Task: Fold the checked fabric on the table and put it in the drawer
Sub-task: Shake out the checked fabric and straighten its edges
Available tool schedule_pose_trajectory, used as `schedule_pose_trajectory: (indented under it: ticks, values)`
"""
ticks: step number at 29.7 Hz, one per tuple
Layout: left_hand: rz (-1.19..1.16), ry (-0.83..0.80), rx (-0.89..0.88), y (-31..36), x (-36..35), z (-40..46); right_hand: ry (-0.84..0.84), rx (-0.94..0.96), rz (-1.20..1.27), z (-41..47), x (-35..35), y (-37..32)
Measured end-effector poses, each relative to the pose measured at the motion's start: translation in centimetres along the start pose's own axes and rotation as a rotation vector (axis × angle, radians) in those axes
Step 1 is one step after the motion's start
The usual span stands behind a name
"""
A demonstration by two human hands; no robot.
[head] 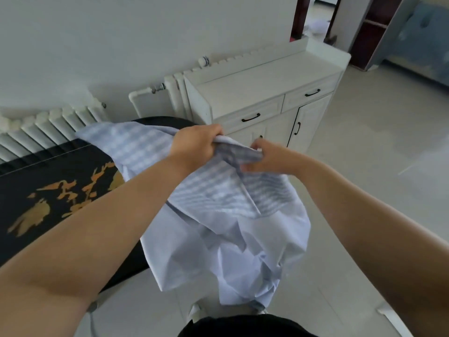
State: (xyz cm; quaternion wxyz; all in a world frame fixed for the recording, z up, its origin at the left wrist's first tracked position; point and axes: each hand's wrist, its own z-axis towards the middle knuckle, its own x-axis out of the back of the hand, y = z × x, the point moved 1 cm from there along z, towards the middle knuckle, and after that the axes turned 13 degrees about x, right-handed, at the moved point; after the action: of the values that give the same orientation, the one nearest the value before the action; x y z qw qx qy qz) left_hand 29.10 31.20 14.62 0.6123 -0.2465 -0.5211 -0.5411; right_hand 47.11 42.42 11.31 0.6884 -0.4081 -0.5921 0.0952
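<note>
Both hands [226, 152] gripping checked fabric [218, 215], lifted

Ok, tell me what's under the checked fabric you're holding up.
The checked fabric hangs over pale floor tiles and the black table edge. What lies directly beneath its folds is covered.

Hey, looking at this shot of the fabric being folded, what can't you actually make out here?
- Head view: the checked fabric is motion-blurred, so its fold lines are unclear.
- The left hand and right hand bury their fingertips in cloth, hiding each grip.
- The cabinet drawers are closed; contents unseen.
- The black table is cut off at the left edge.
</note>
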Motion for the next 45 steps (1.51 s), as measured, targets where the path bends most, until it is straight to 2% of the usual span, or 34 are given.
schedule_pose_trajectory:
  ticks: [2, 4, 8, 10, 12, 15, 19, 21, 24, 26, 28, 29, 30, 31, 32, 33, 35, 36, 37, 39, 42, 45]
  values:
    - [-0.143, -0.054, 0.049, -0.6, 0.6, 0.2, -0.255, -0.074, -0.094, -1.1, -1.0, 2.2]
    - [-0.305, -0.163, 0.153, -1.3, 0.9, 0.7, -0.334, -0.167, -0.095, -2.2, -2.6, 4.6]
    - [-0.375, -0.187, 0.366, -3.4, 0.3, 1.5, -0.001, -0.27, 0.081, -2.7, -3.7, 6.4]
    - [-0.338, -0.144, 0.449, -4.2, 0.1, 1.4, 0.094, -0.258, 0.106, -2.2, -3.1, 5.6]
    - [-0.383, -0.102, 0.554, -4.9, 0.1, 1.4, 0.11, -0.17, 0.053, -1.5, -2.3, 4.4]
    - [-0.693, -0.076, 0.786, -5.9, 0.9, 1.6, -0.013, -0.13, 0.058, -1.2, -0.8, 2.1]
    - [-1.066, -0.218, 1.105, -6.7, 2.2, 1.7, -0.171, -0.046, 0.279, -2.6, -1.2, 0.2]
    - [-1.149, -0.309, 1.282, -7.4, 2.2, 1.4, -0.089, 0.038, 0.362, -3.3, -2.8, -0.3]
    - [-1.06, -0.342, 1.401, -8.1, 2.1, 0.8, 0.182, 0.104, 0.199, -3.1, -4.7, -0.8]
    - [-1.019, -0.336, 1.388, -7.6, 2.1, 0.7, 0.324, 0.091, 0.176, -2.4, -5.1, -1.3]
    - [-0.772, -0.334, 1.303, -6.7, 1.8, 0.3, 0.406, 0.062, 0.211, -1.4, -5.1, -1.5]
    - [-0.562, -0.194, 1.222, -6.8, 1.4, 0.0, 0.439, 0.048, 0.215, -0.9, -4.9, -1.6]
    - [-0.49, 0.033, 1.104, -6.5, 1.4, -0.6, 0.465, 0.037, 0.233, -0.4, -4.6, -1.7]
    - [-0.544, 0.26, 0.945, -5.8, 1.9, -1.3, 0.486, 0.035, 0.272, 0.1, -4.2, -1.7]
    - [-0.57, 0.413, 0.734, -5.3, 2.6, -2.1, 0.496, 0.041, 0.31, 0.4, -3.8, -1.8]
    - [-0.497, 0.44, 0.516, -4.5, 3.3, -2.8, 0.491, 0.045, 0.317, 0.7, -3.5, -1.9]
    - [-0.294, 0.234, 0.155, -3.5, 4.0, -3.4, 0.457, 0.037, 0.262, 1.1, -2.9, -2.3]
    - [-0.173, 0.081, 0.066, -3.1, 4.1, -3.3, 0.446, 0.038, 0.233, 1.3, -2.8, -2.5]
    - [-0.048, -0.029, 0.021, -2.8, 4.1, -2.9, 0.44, 0.046, 0.231, 1.4, -2.7, -2.8]
    - [0.077, -0.118, -0.015, -2.5, 4.1, -2.4, 0.437, 0.071, 0.33, 1.6, -2.5, -3.3]
    - [-0.152, -0.075, -0.038, -2.4, 3.9, -2.1, 0.403, 0.103, 0.514, 1.3, -2.0, -4.1]
    - [-0.33, -0.034, 0.083, -3.1, 4.2, -1.5, 0.296, 0.107, 0.675, 0.8, -1.5, -3.9]
